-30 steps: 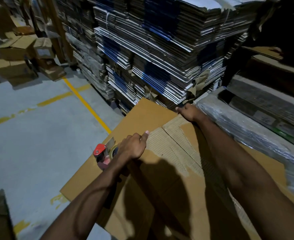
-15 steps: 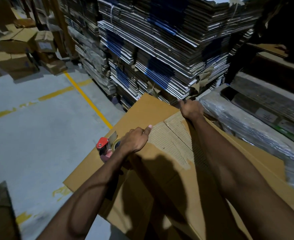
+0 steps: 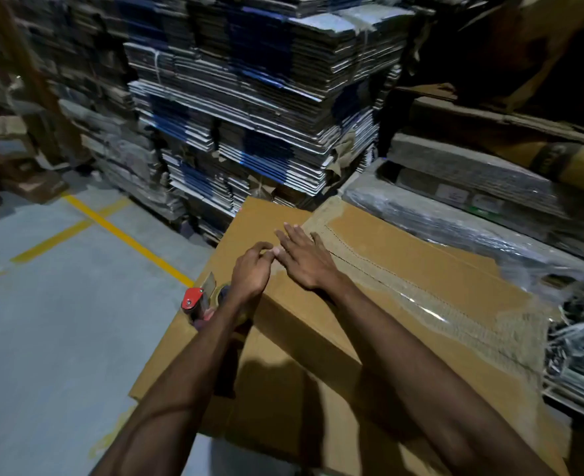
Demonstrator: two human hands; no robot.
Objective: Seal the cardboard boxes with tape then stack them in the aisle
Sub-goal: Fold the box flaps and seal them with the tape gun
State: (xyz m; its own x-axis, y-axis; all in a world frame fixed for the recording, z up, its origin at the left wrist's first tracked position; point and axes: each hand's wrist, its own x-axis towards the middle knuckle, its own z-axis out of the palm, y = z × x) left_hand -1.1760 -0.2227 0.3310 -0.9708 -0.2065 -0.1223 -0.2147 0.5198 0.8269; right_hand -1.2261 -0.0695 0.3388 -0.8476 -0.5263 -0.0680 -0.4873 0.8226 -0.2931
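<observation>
A large brown cardboard box [image 3: 404,269] stands in front of me, its top flaps down. A torn, taped seam [image 3: 417,297] runs across the top. My left hand [image 3: 251,274] is at the box's near-left corner with curled fingers whose tips meet on the top. The red tape dispenser [image 3: 198,300] sticks out beside that wrist, and its handle is hidden under the hand. My right hand [image 3: 304,259] lies flat on the top with straight fingers, its thumb touching the left fingertips.
Tall stacks of flattened cartons [image 3: 249,115] rise just behind the box. Wrapped bundles [image 3: 472,214] lie to the right. Grey aisle floor [image 3: 60,321] with yellow lines [image 3: 122,235] spreads to the left. Loose boxes [image 3: 12,156] sit at the far left.
My right hand left the flap's far corner and came back beside my left hand. The raised flap now lies flat, and my view has moved closer over the box.
</observation>
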